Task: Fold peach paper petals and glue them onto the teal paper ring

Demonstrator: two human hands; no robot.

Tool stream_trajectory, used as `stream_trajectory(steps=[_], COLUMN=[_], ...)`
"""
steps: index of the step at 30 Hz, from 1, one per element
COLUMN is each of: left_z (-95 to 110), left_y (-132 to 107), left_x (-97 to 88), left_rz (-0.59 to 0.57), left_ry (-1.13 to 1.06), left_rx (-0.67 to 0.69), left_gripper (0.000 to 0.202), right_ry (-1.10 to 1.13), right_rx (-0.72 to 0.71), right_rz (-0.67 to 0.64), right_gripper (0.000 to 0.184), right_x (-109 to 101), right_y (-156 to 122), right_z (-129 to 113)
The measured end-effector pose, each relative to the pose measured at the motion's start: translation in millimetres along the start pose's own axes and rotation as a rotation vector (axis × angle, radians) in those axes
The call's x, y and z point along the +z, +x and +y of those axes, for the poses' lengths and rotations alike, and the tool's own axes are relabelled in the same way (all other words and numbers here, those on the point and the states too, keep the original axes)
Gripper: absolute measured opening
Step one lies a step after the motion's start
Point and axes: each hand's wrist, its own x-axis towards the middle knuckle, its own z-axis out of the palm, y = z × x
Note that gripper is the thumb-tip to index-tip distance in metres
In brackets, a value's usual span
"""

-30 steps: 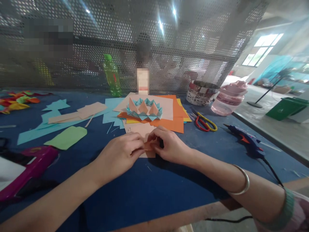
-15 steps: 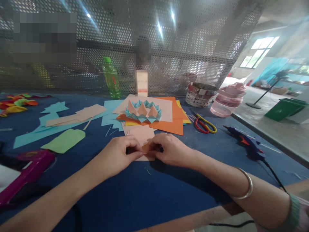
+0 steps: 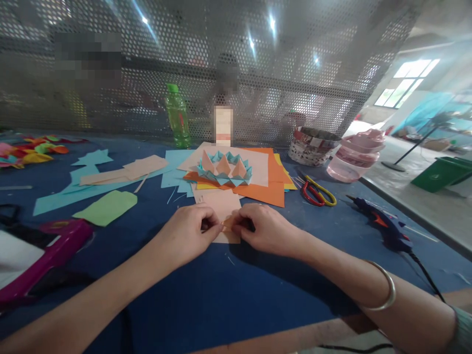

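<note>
My left hand (image 3: 186,233) and my right hand (image 3: 265,228) meet at the middle of the blue table (image 3: 228,290). Both pinch a small orange folded paper piece (image 3: 227,224) between fingertips, over a pale pink sheet (image 3: 220,204). Just beyond lies a folded paper crown of pink and teal points (image 3: 224,168) on a stack of pink and orange sheets (image 3: 271,184). My right wrist wears a silver bangle (image 3: 383,295).
Red-and-yellow scissors (image 3: 317,192) and a blue glue gun (image 3: 383,223) lie to the right. A woven basket (image 3: 312,144), a pink tub (image 3: 356,157) and a green bottle (image 3: 177,117) stand behind. Paper scraps (image 3: 106,207) and a magenta tool (image 3: 47,255) lie left. A perforated metal screen (image 3: 317,73) backs the table.
My fingertips have shifted slightly on the orange piece, drawing closer together. The view has moved a little; the things on the table stay put.
</note>
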Motion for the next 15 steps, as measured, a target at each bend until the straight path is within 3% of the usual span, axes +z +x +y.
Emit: stream_trajectory(steps=[15], left_z=[6.2], left_y=[-0.2], left_x=[4.7], left_rz=[0.043], left_ry=[0.045], left_rx=[-0.050], left_gripper=[0.017], right_ry=[-0.073], right_rx=[0.156], right_rz=[0.036], right_gripper=[0.018], right_x=[1.9], right_y=[-1.0], right_z=[-4.9])
